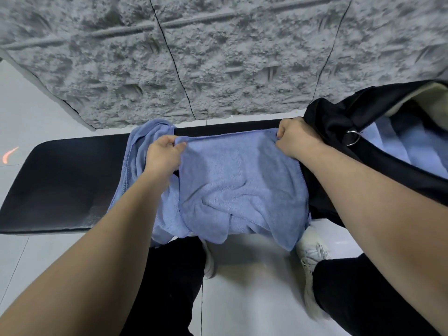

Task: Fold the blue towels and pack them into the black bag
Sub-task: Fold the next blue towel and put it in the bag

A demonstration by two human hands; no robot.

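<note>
A blue towel (240,187) lies spread over the black bench (60,187), its near edge hanging off the front. My left hand (164,156) pinches its far left corner and my right hand (297,139) grips its far right corner. Another blue towel (143,151) lies bunched under and to the left of it. The black bag (351,132) stands open at the right end of the bench, touching my right hand, with blue towel fabric (417,151) inside it.
A grey rough-textured wall panel (218,57) rises right behind the bench. White floor tiles (254,299) lie below, where my black trouser legs and white shoes (312,258) stand close to the bench front. A metal ring (352,138) hangs on the bag.
</note>
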